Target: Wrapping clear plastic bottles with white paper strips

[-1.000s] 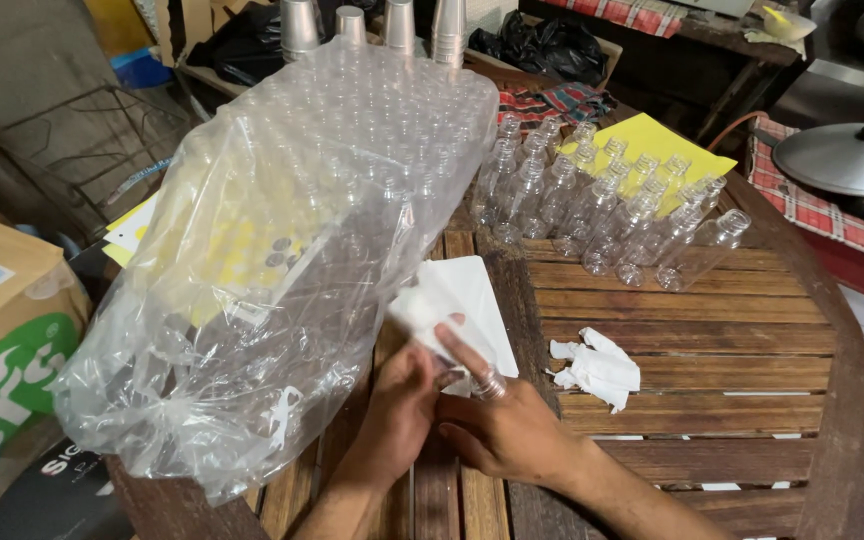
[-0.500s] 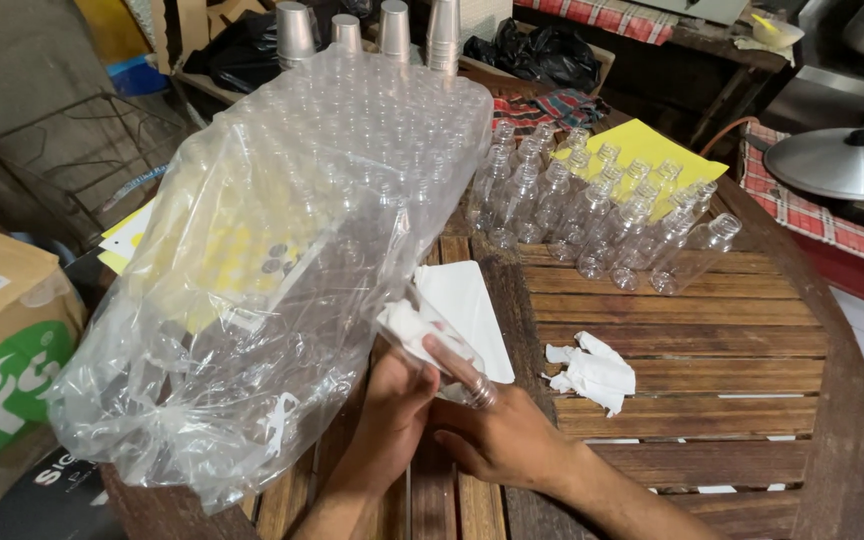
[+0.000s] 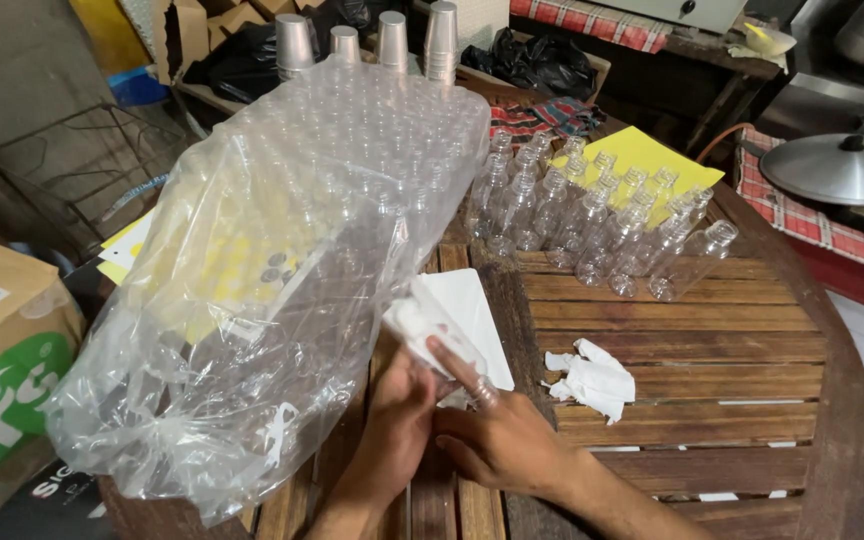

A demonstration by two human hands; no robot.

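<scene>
Both hands, left and right, are pinching a small clear plastic bottle, tilted, between fingertips above the slatted wooden table.

I was standing in what looked like a home kitchen turned into a small bottling spot. My slatted round wooden table carried rows of empty clear bottles and a big plastic bag of more. Far right sat a metal pot lid on a checked cloth; cardboard boxes crowded the left, stacked cups stood beyond.
</scene>
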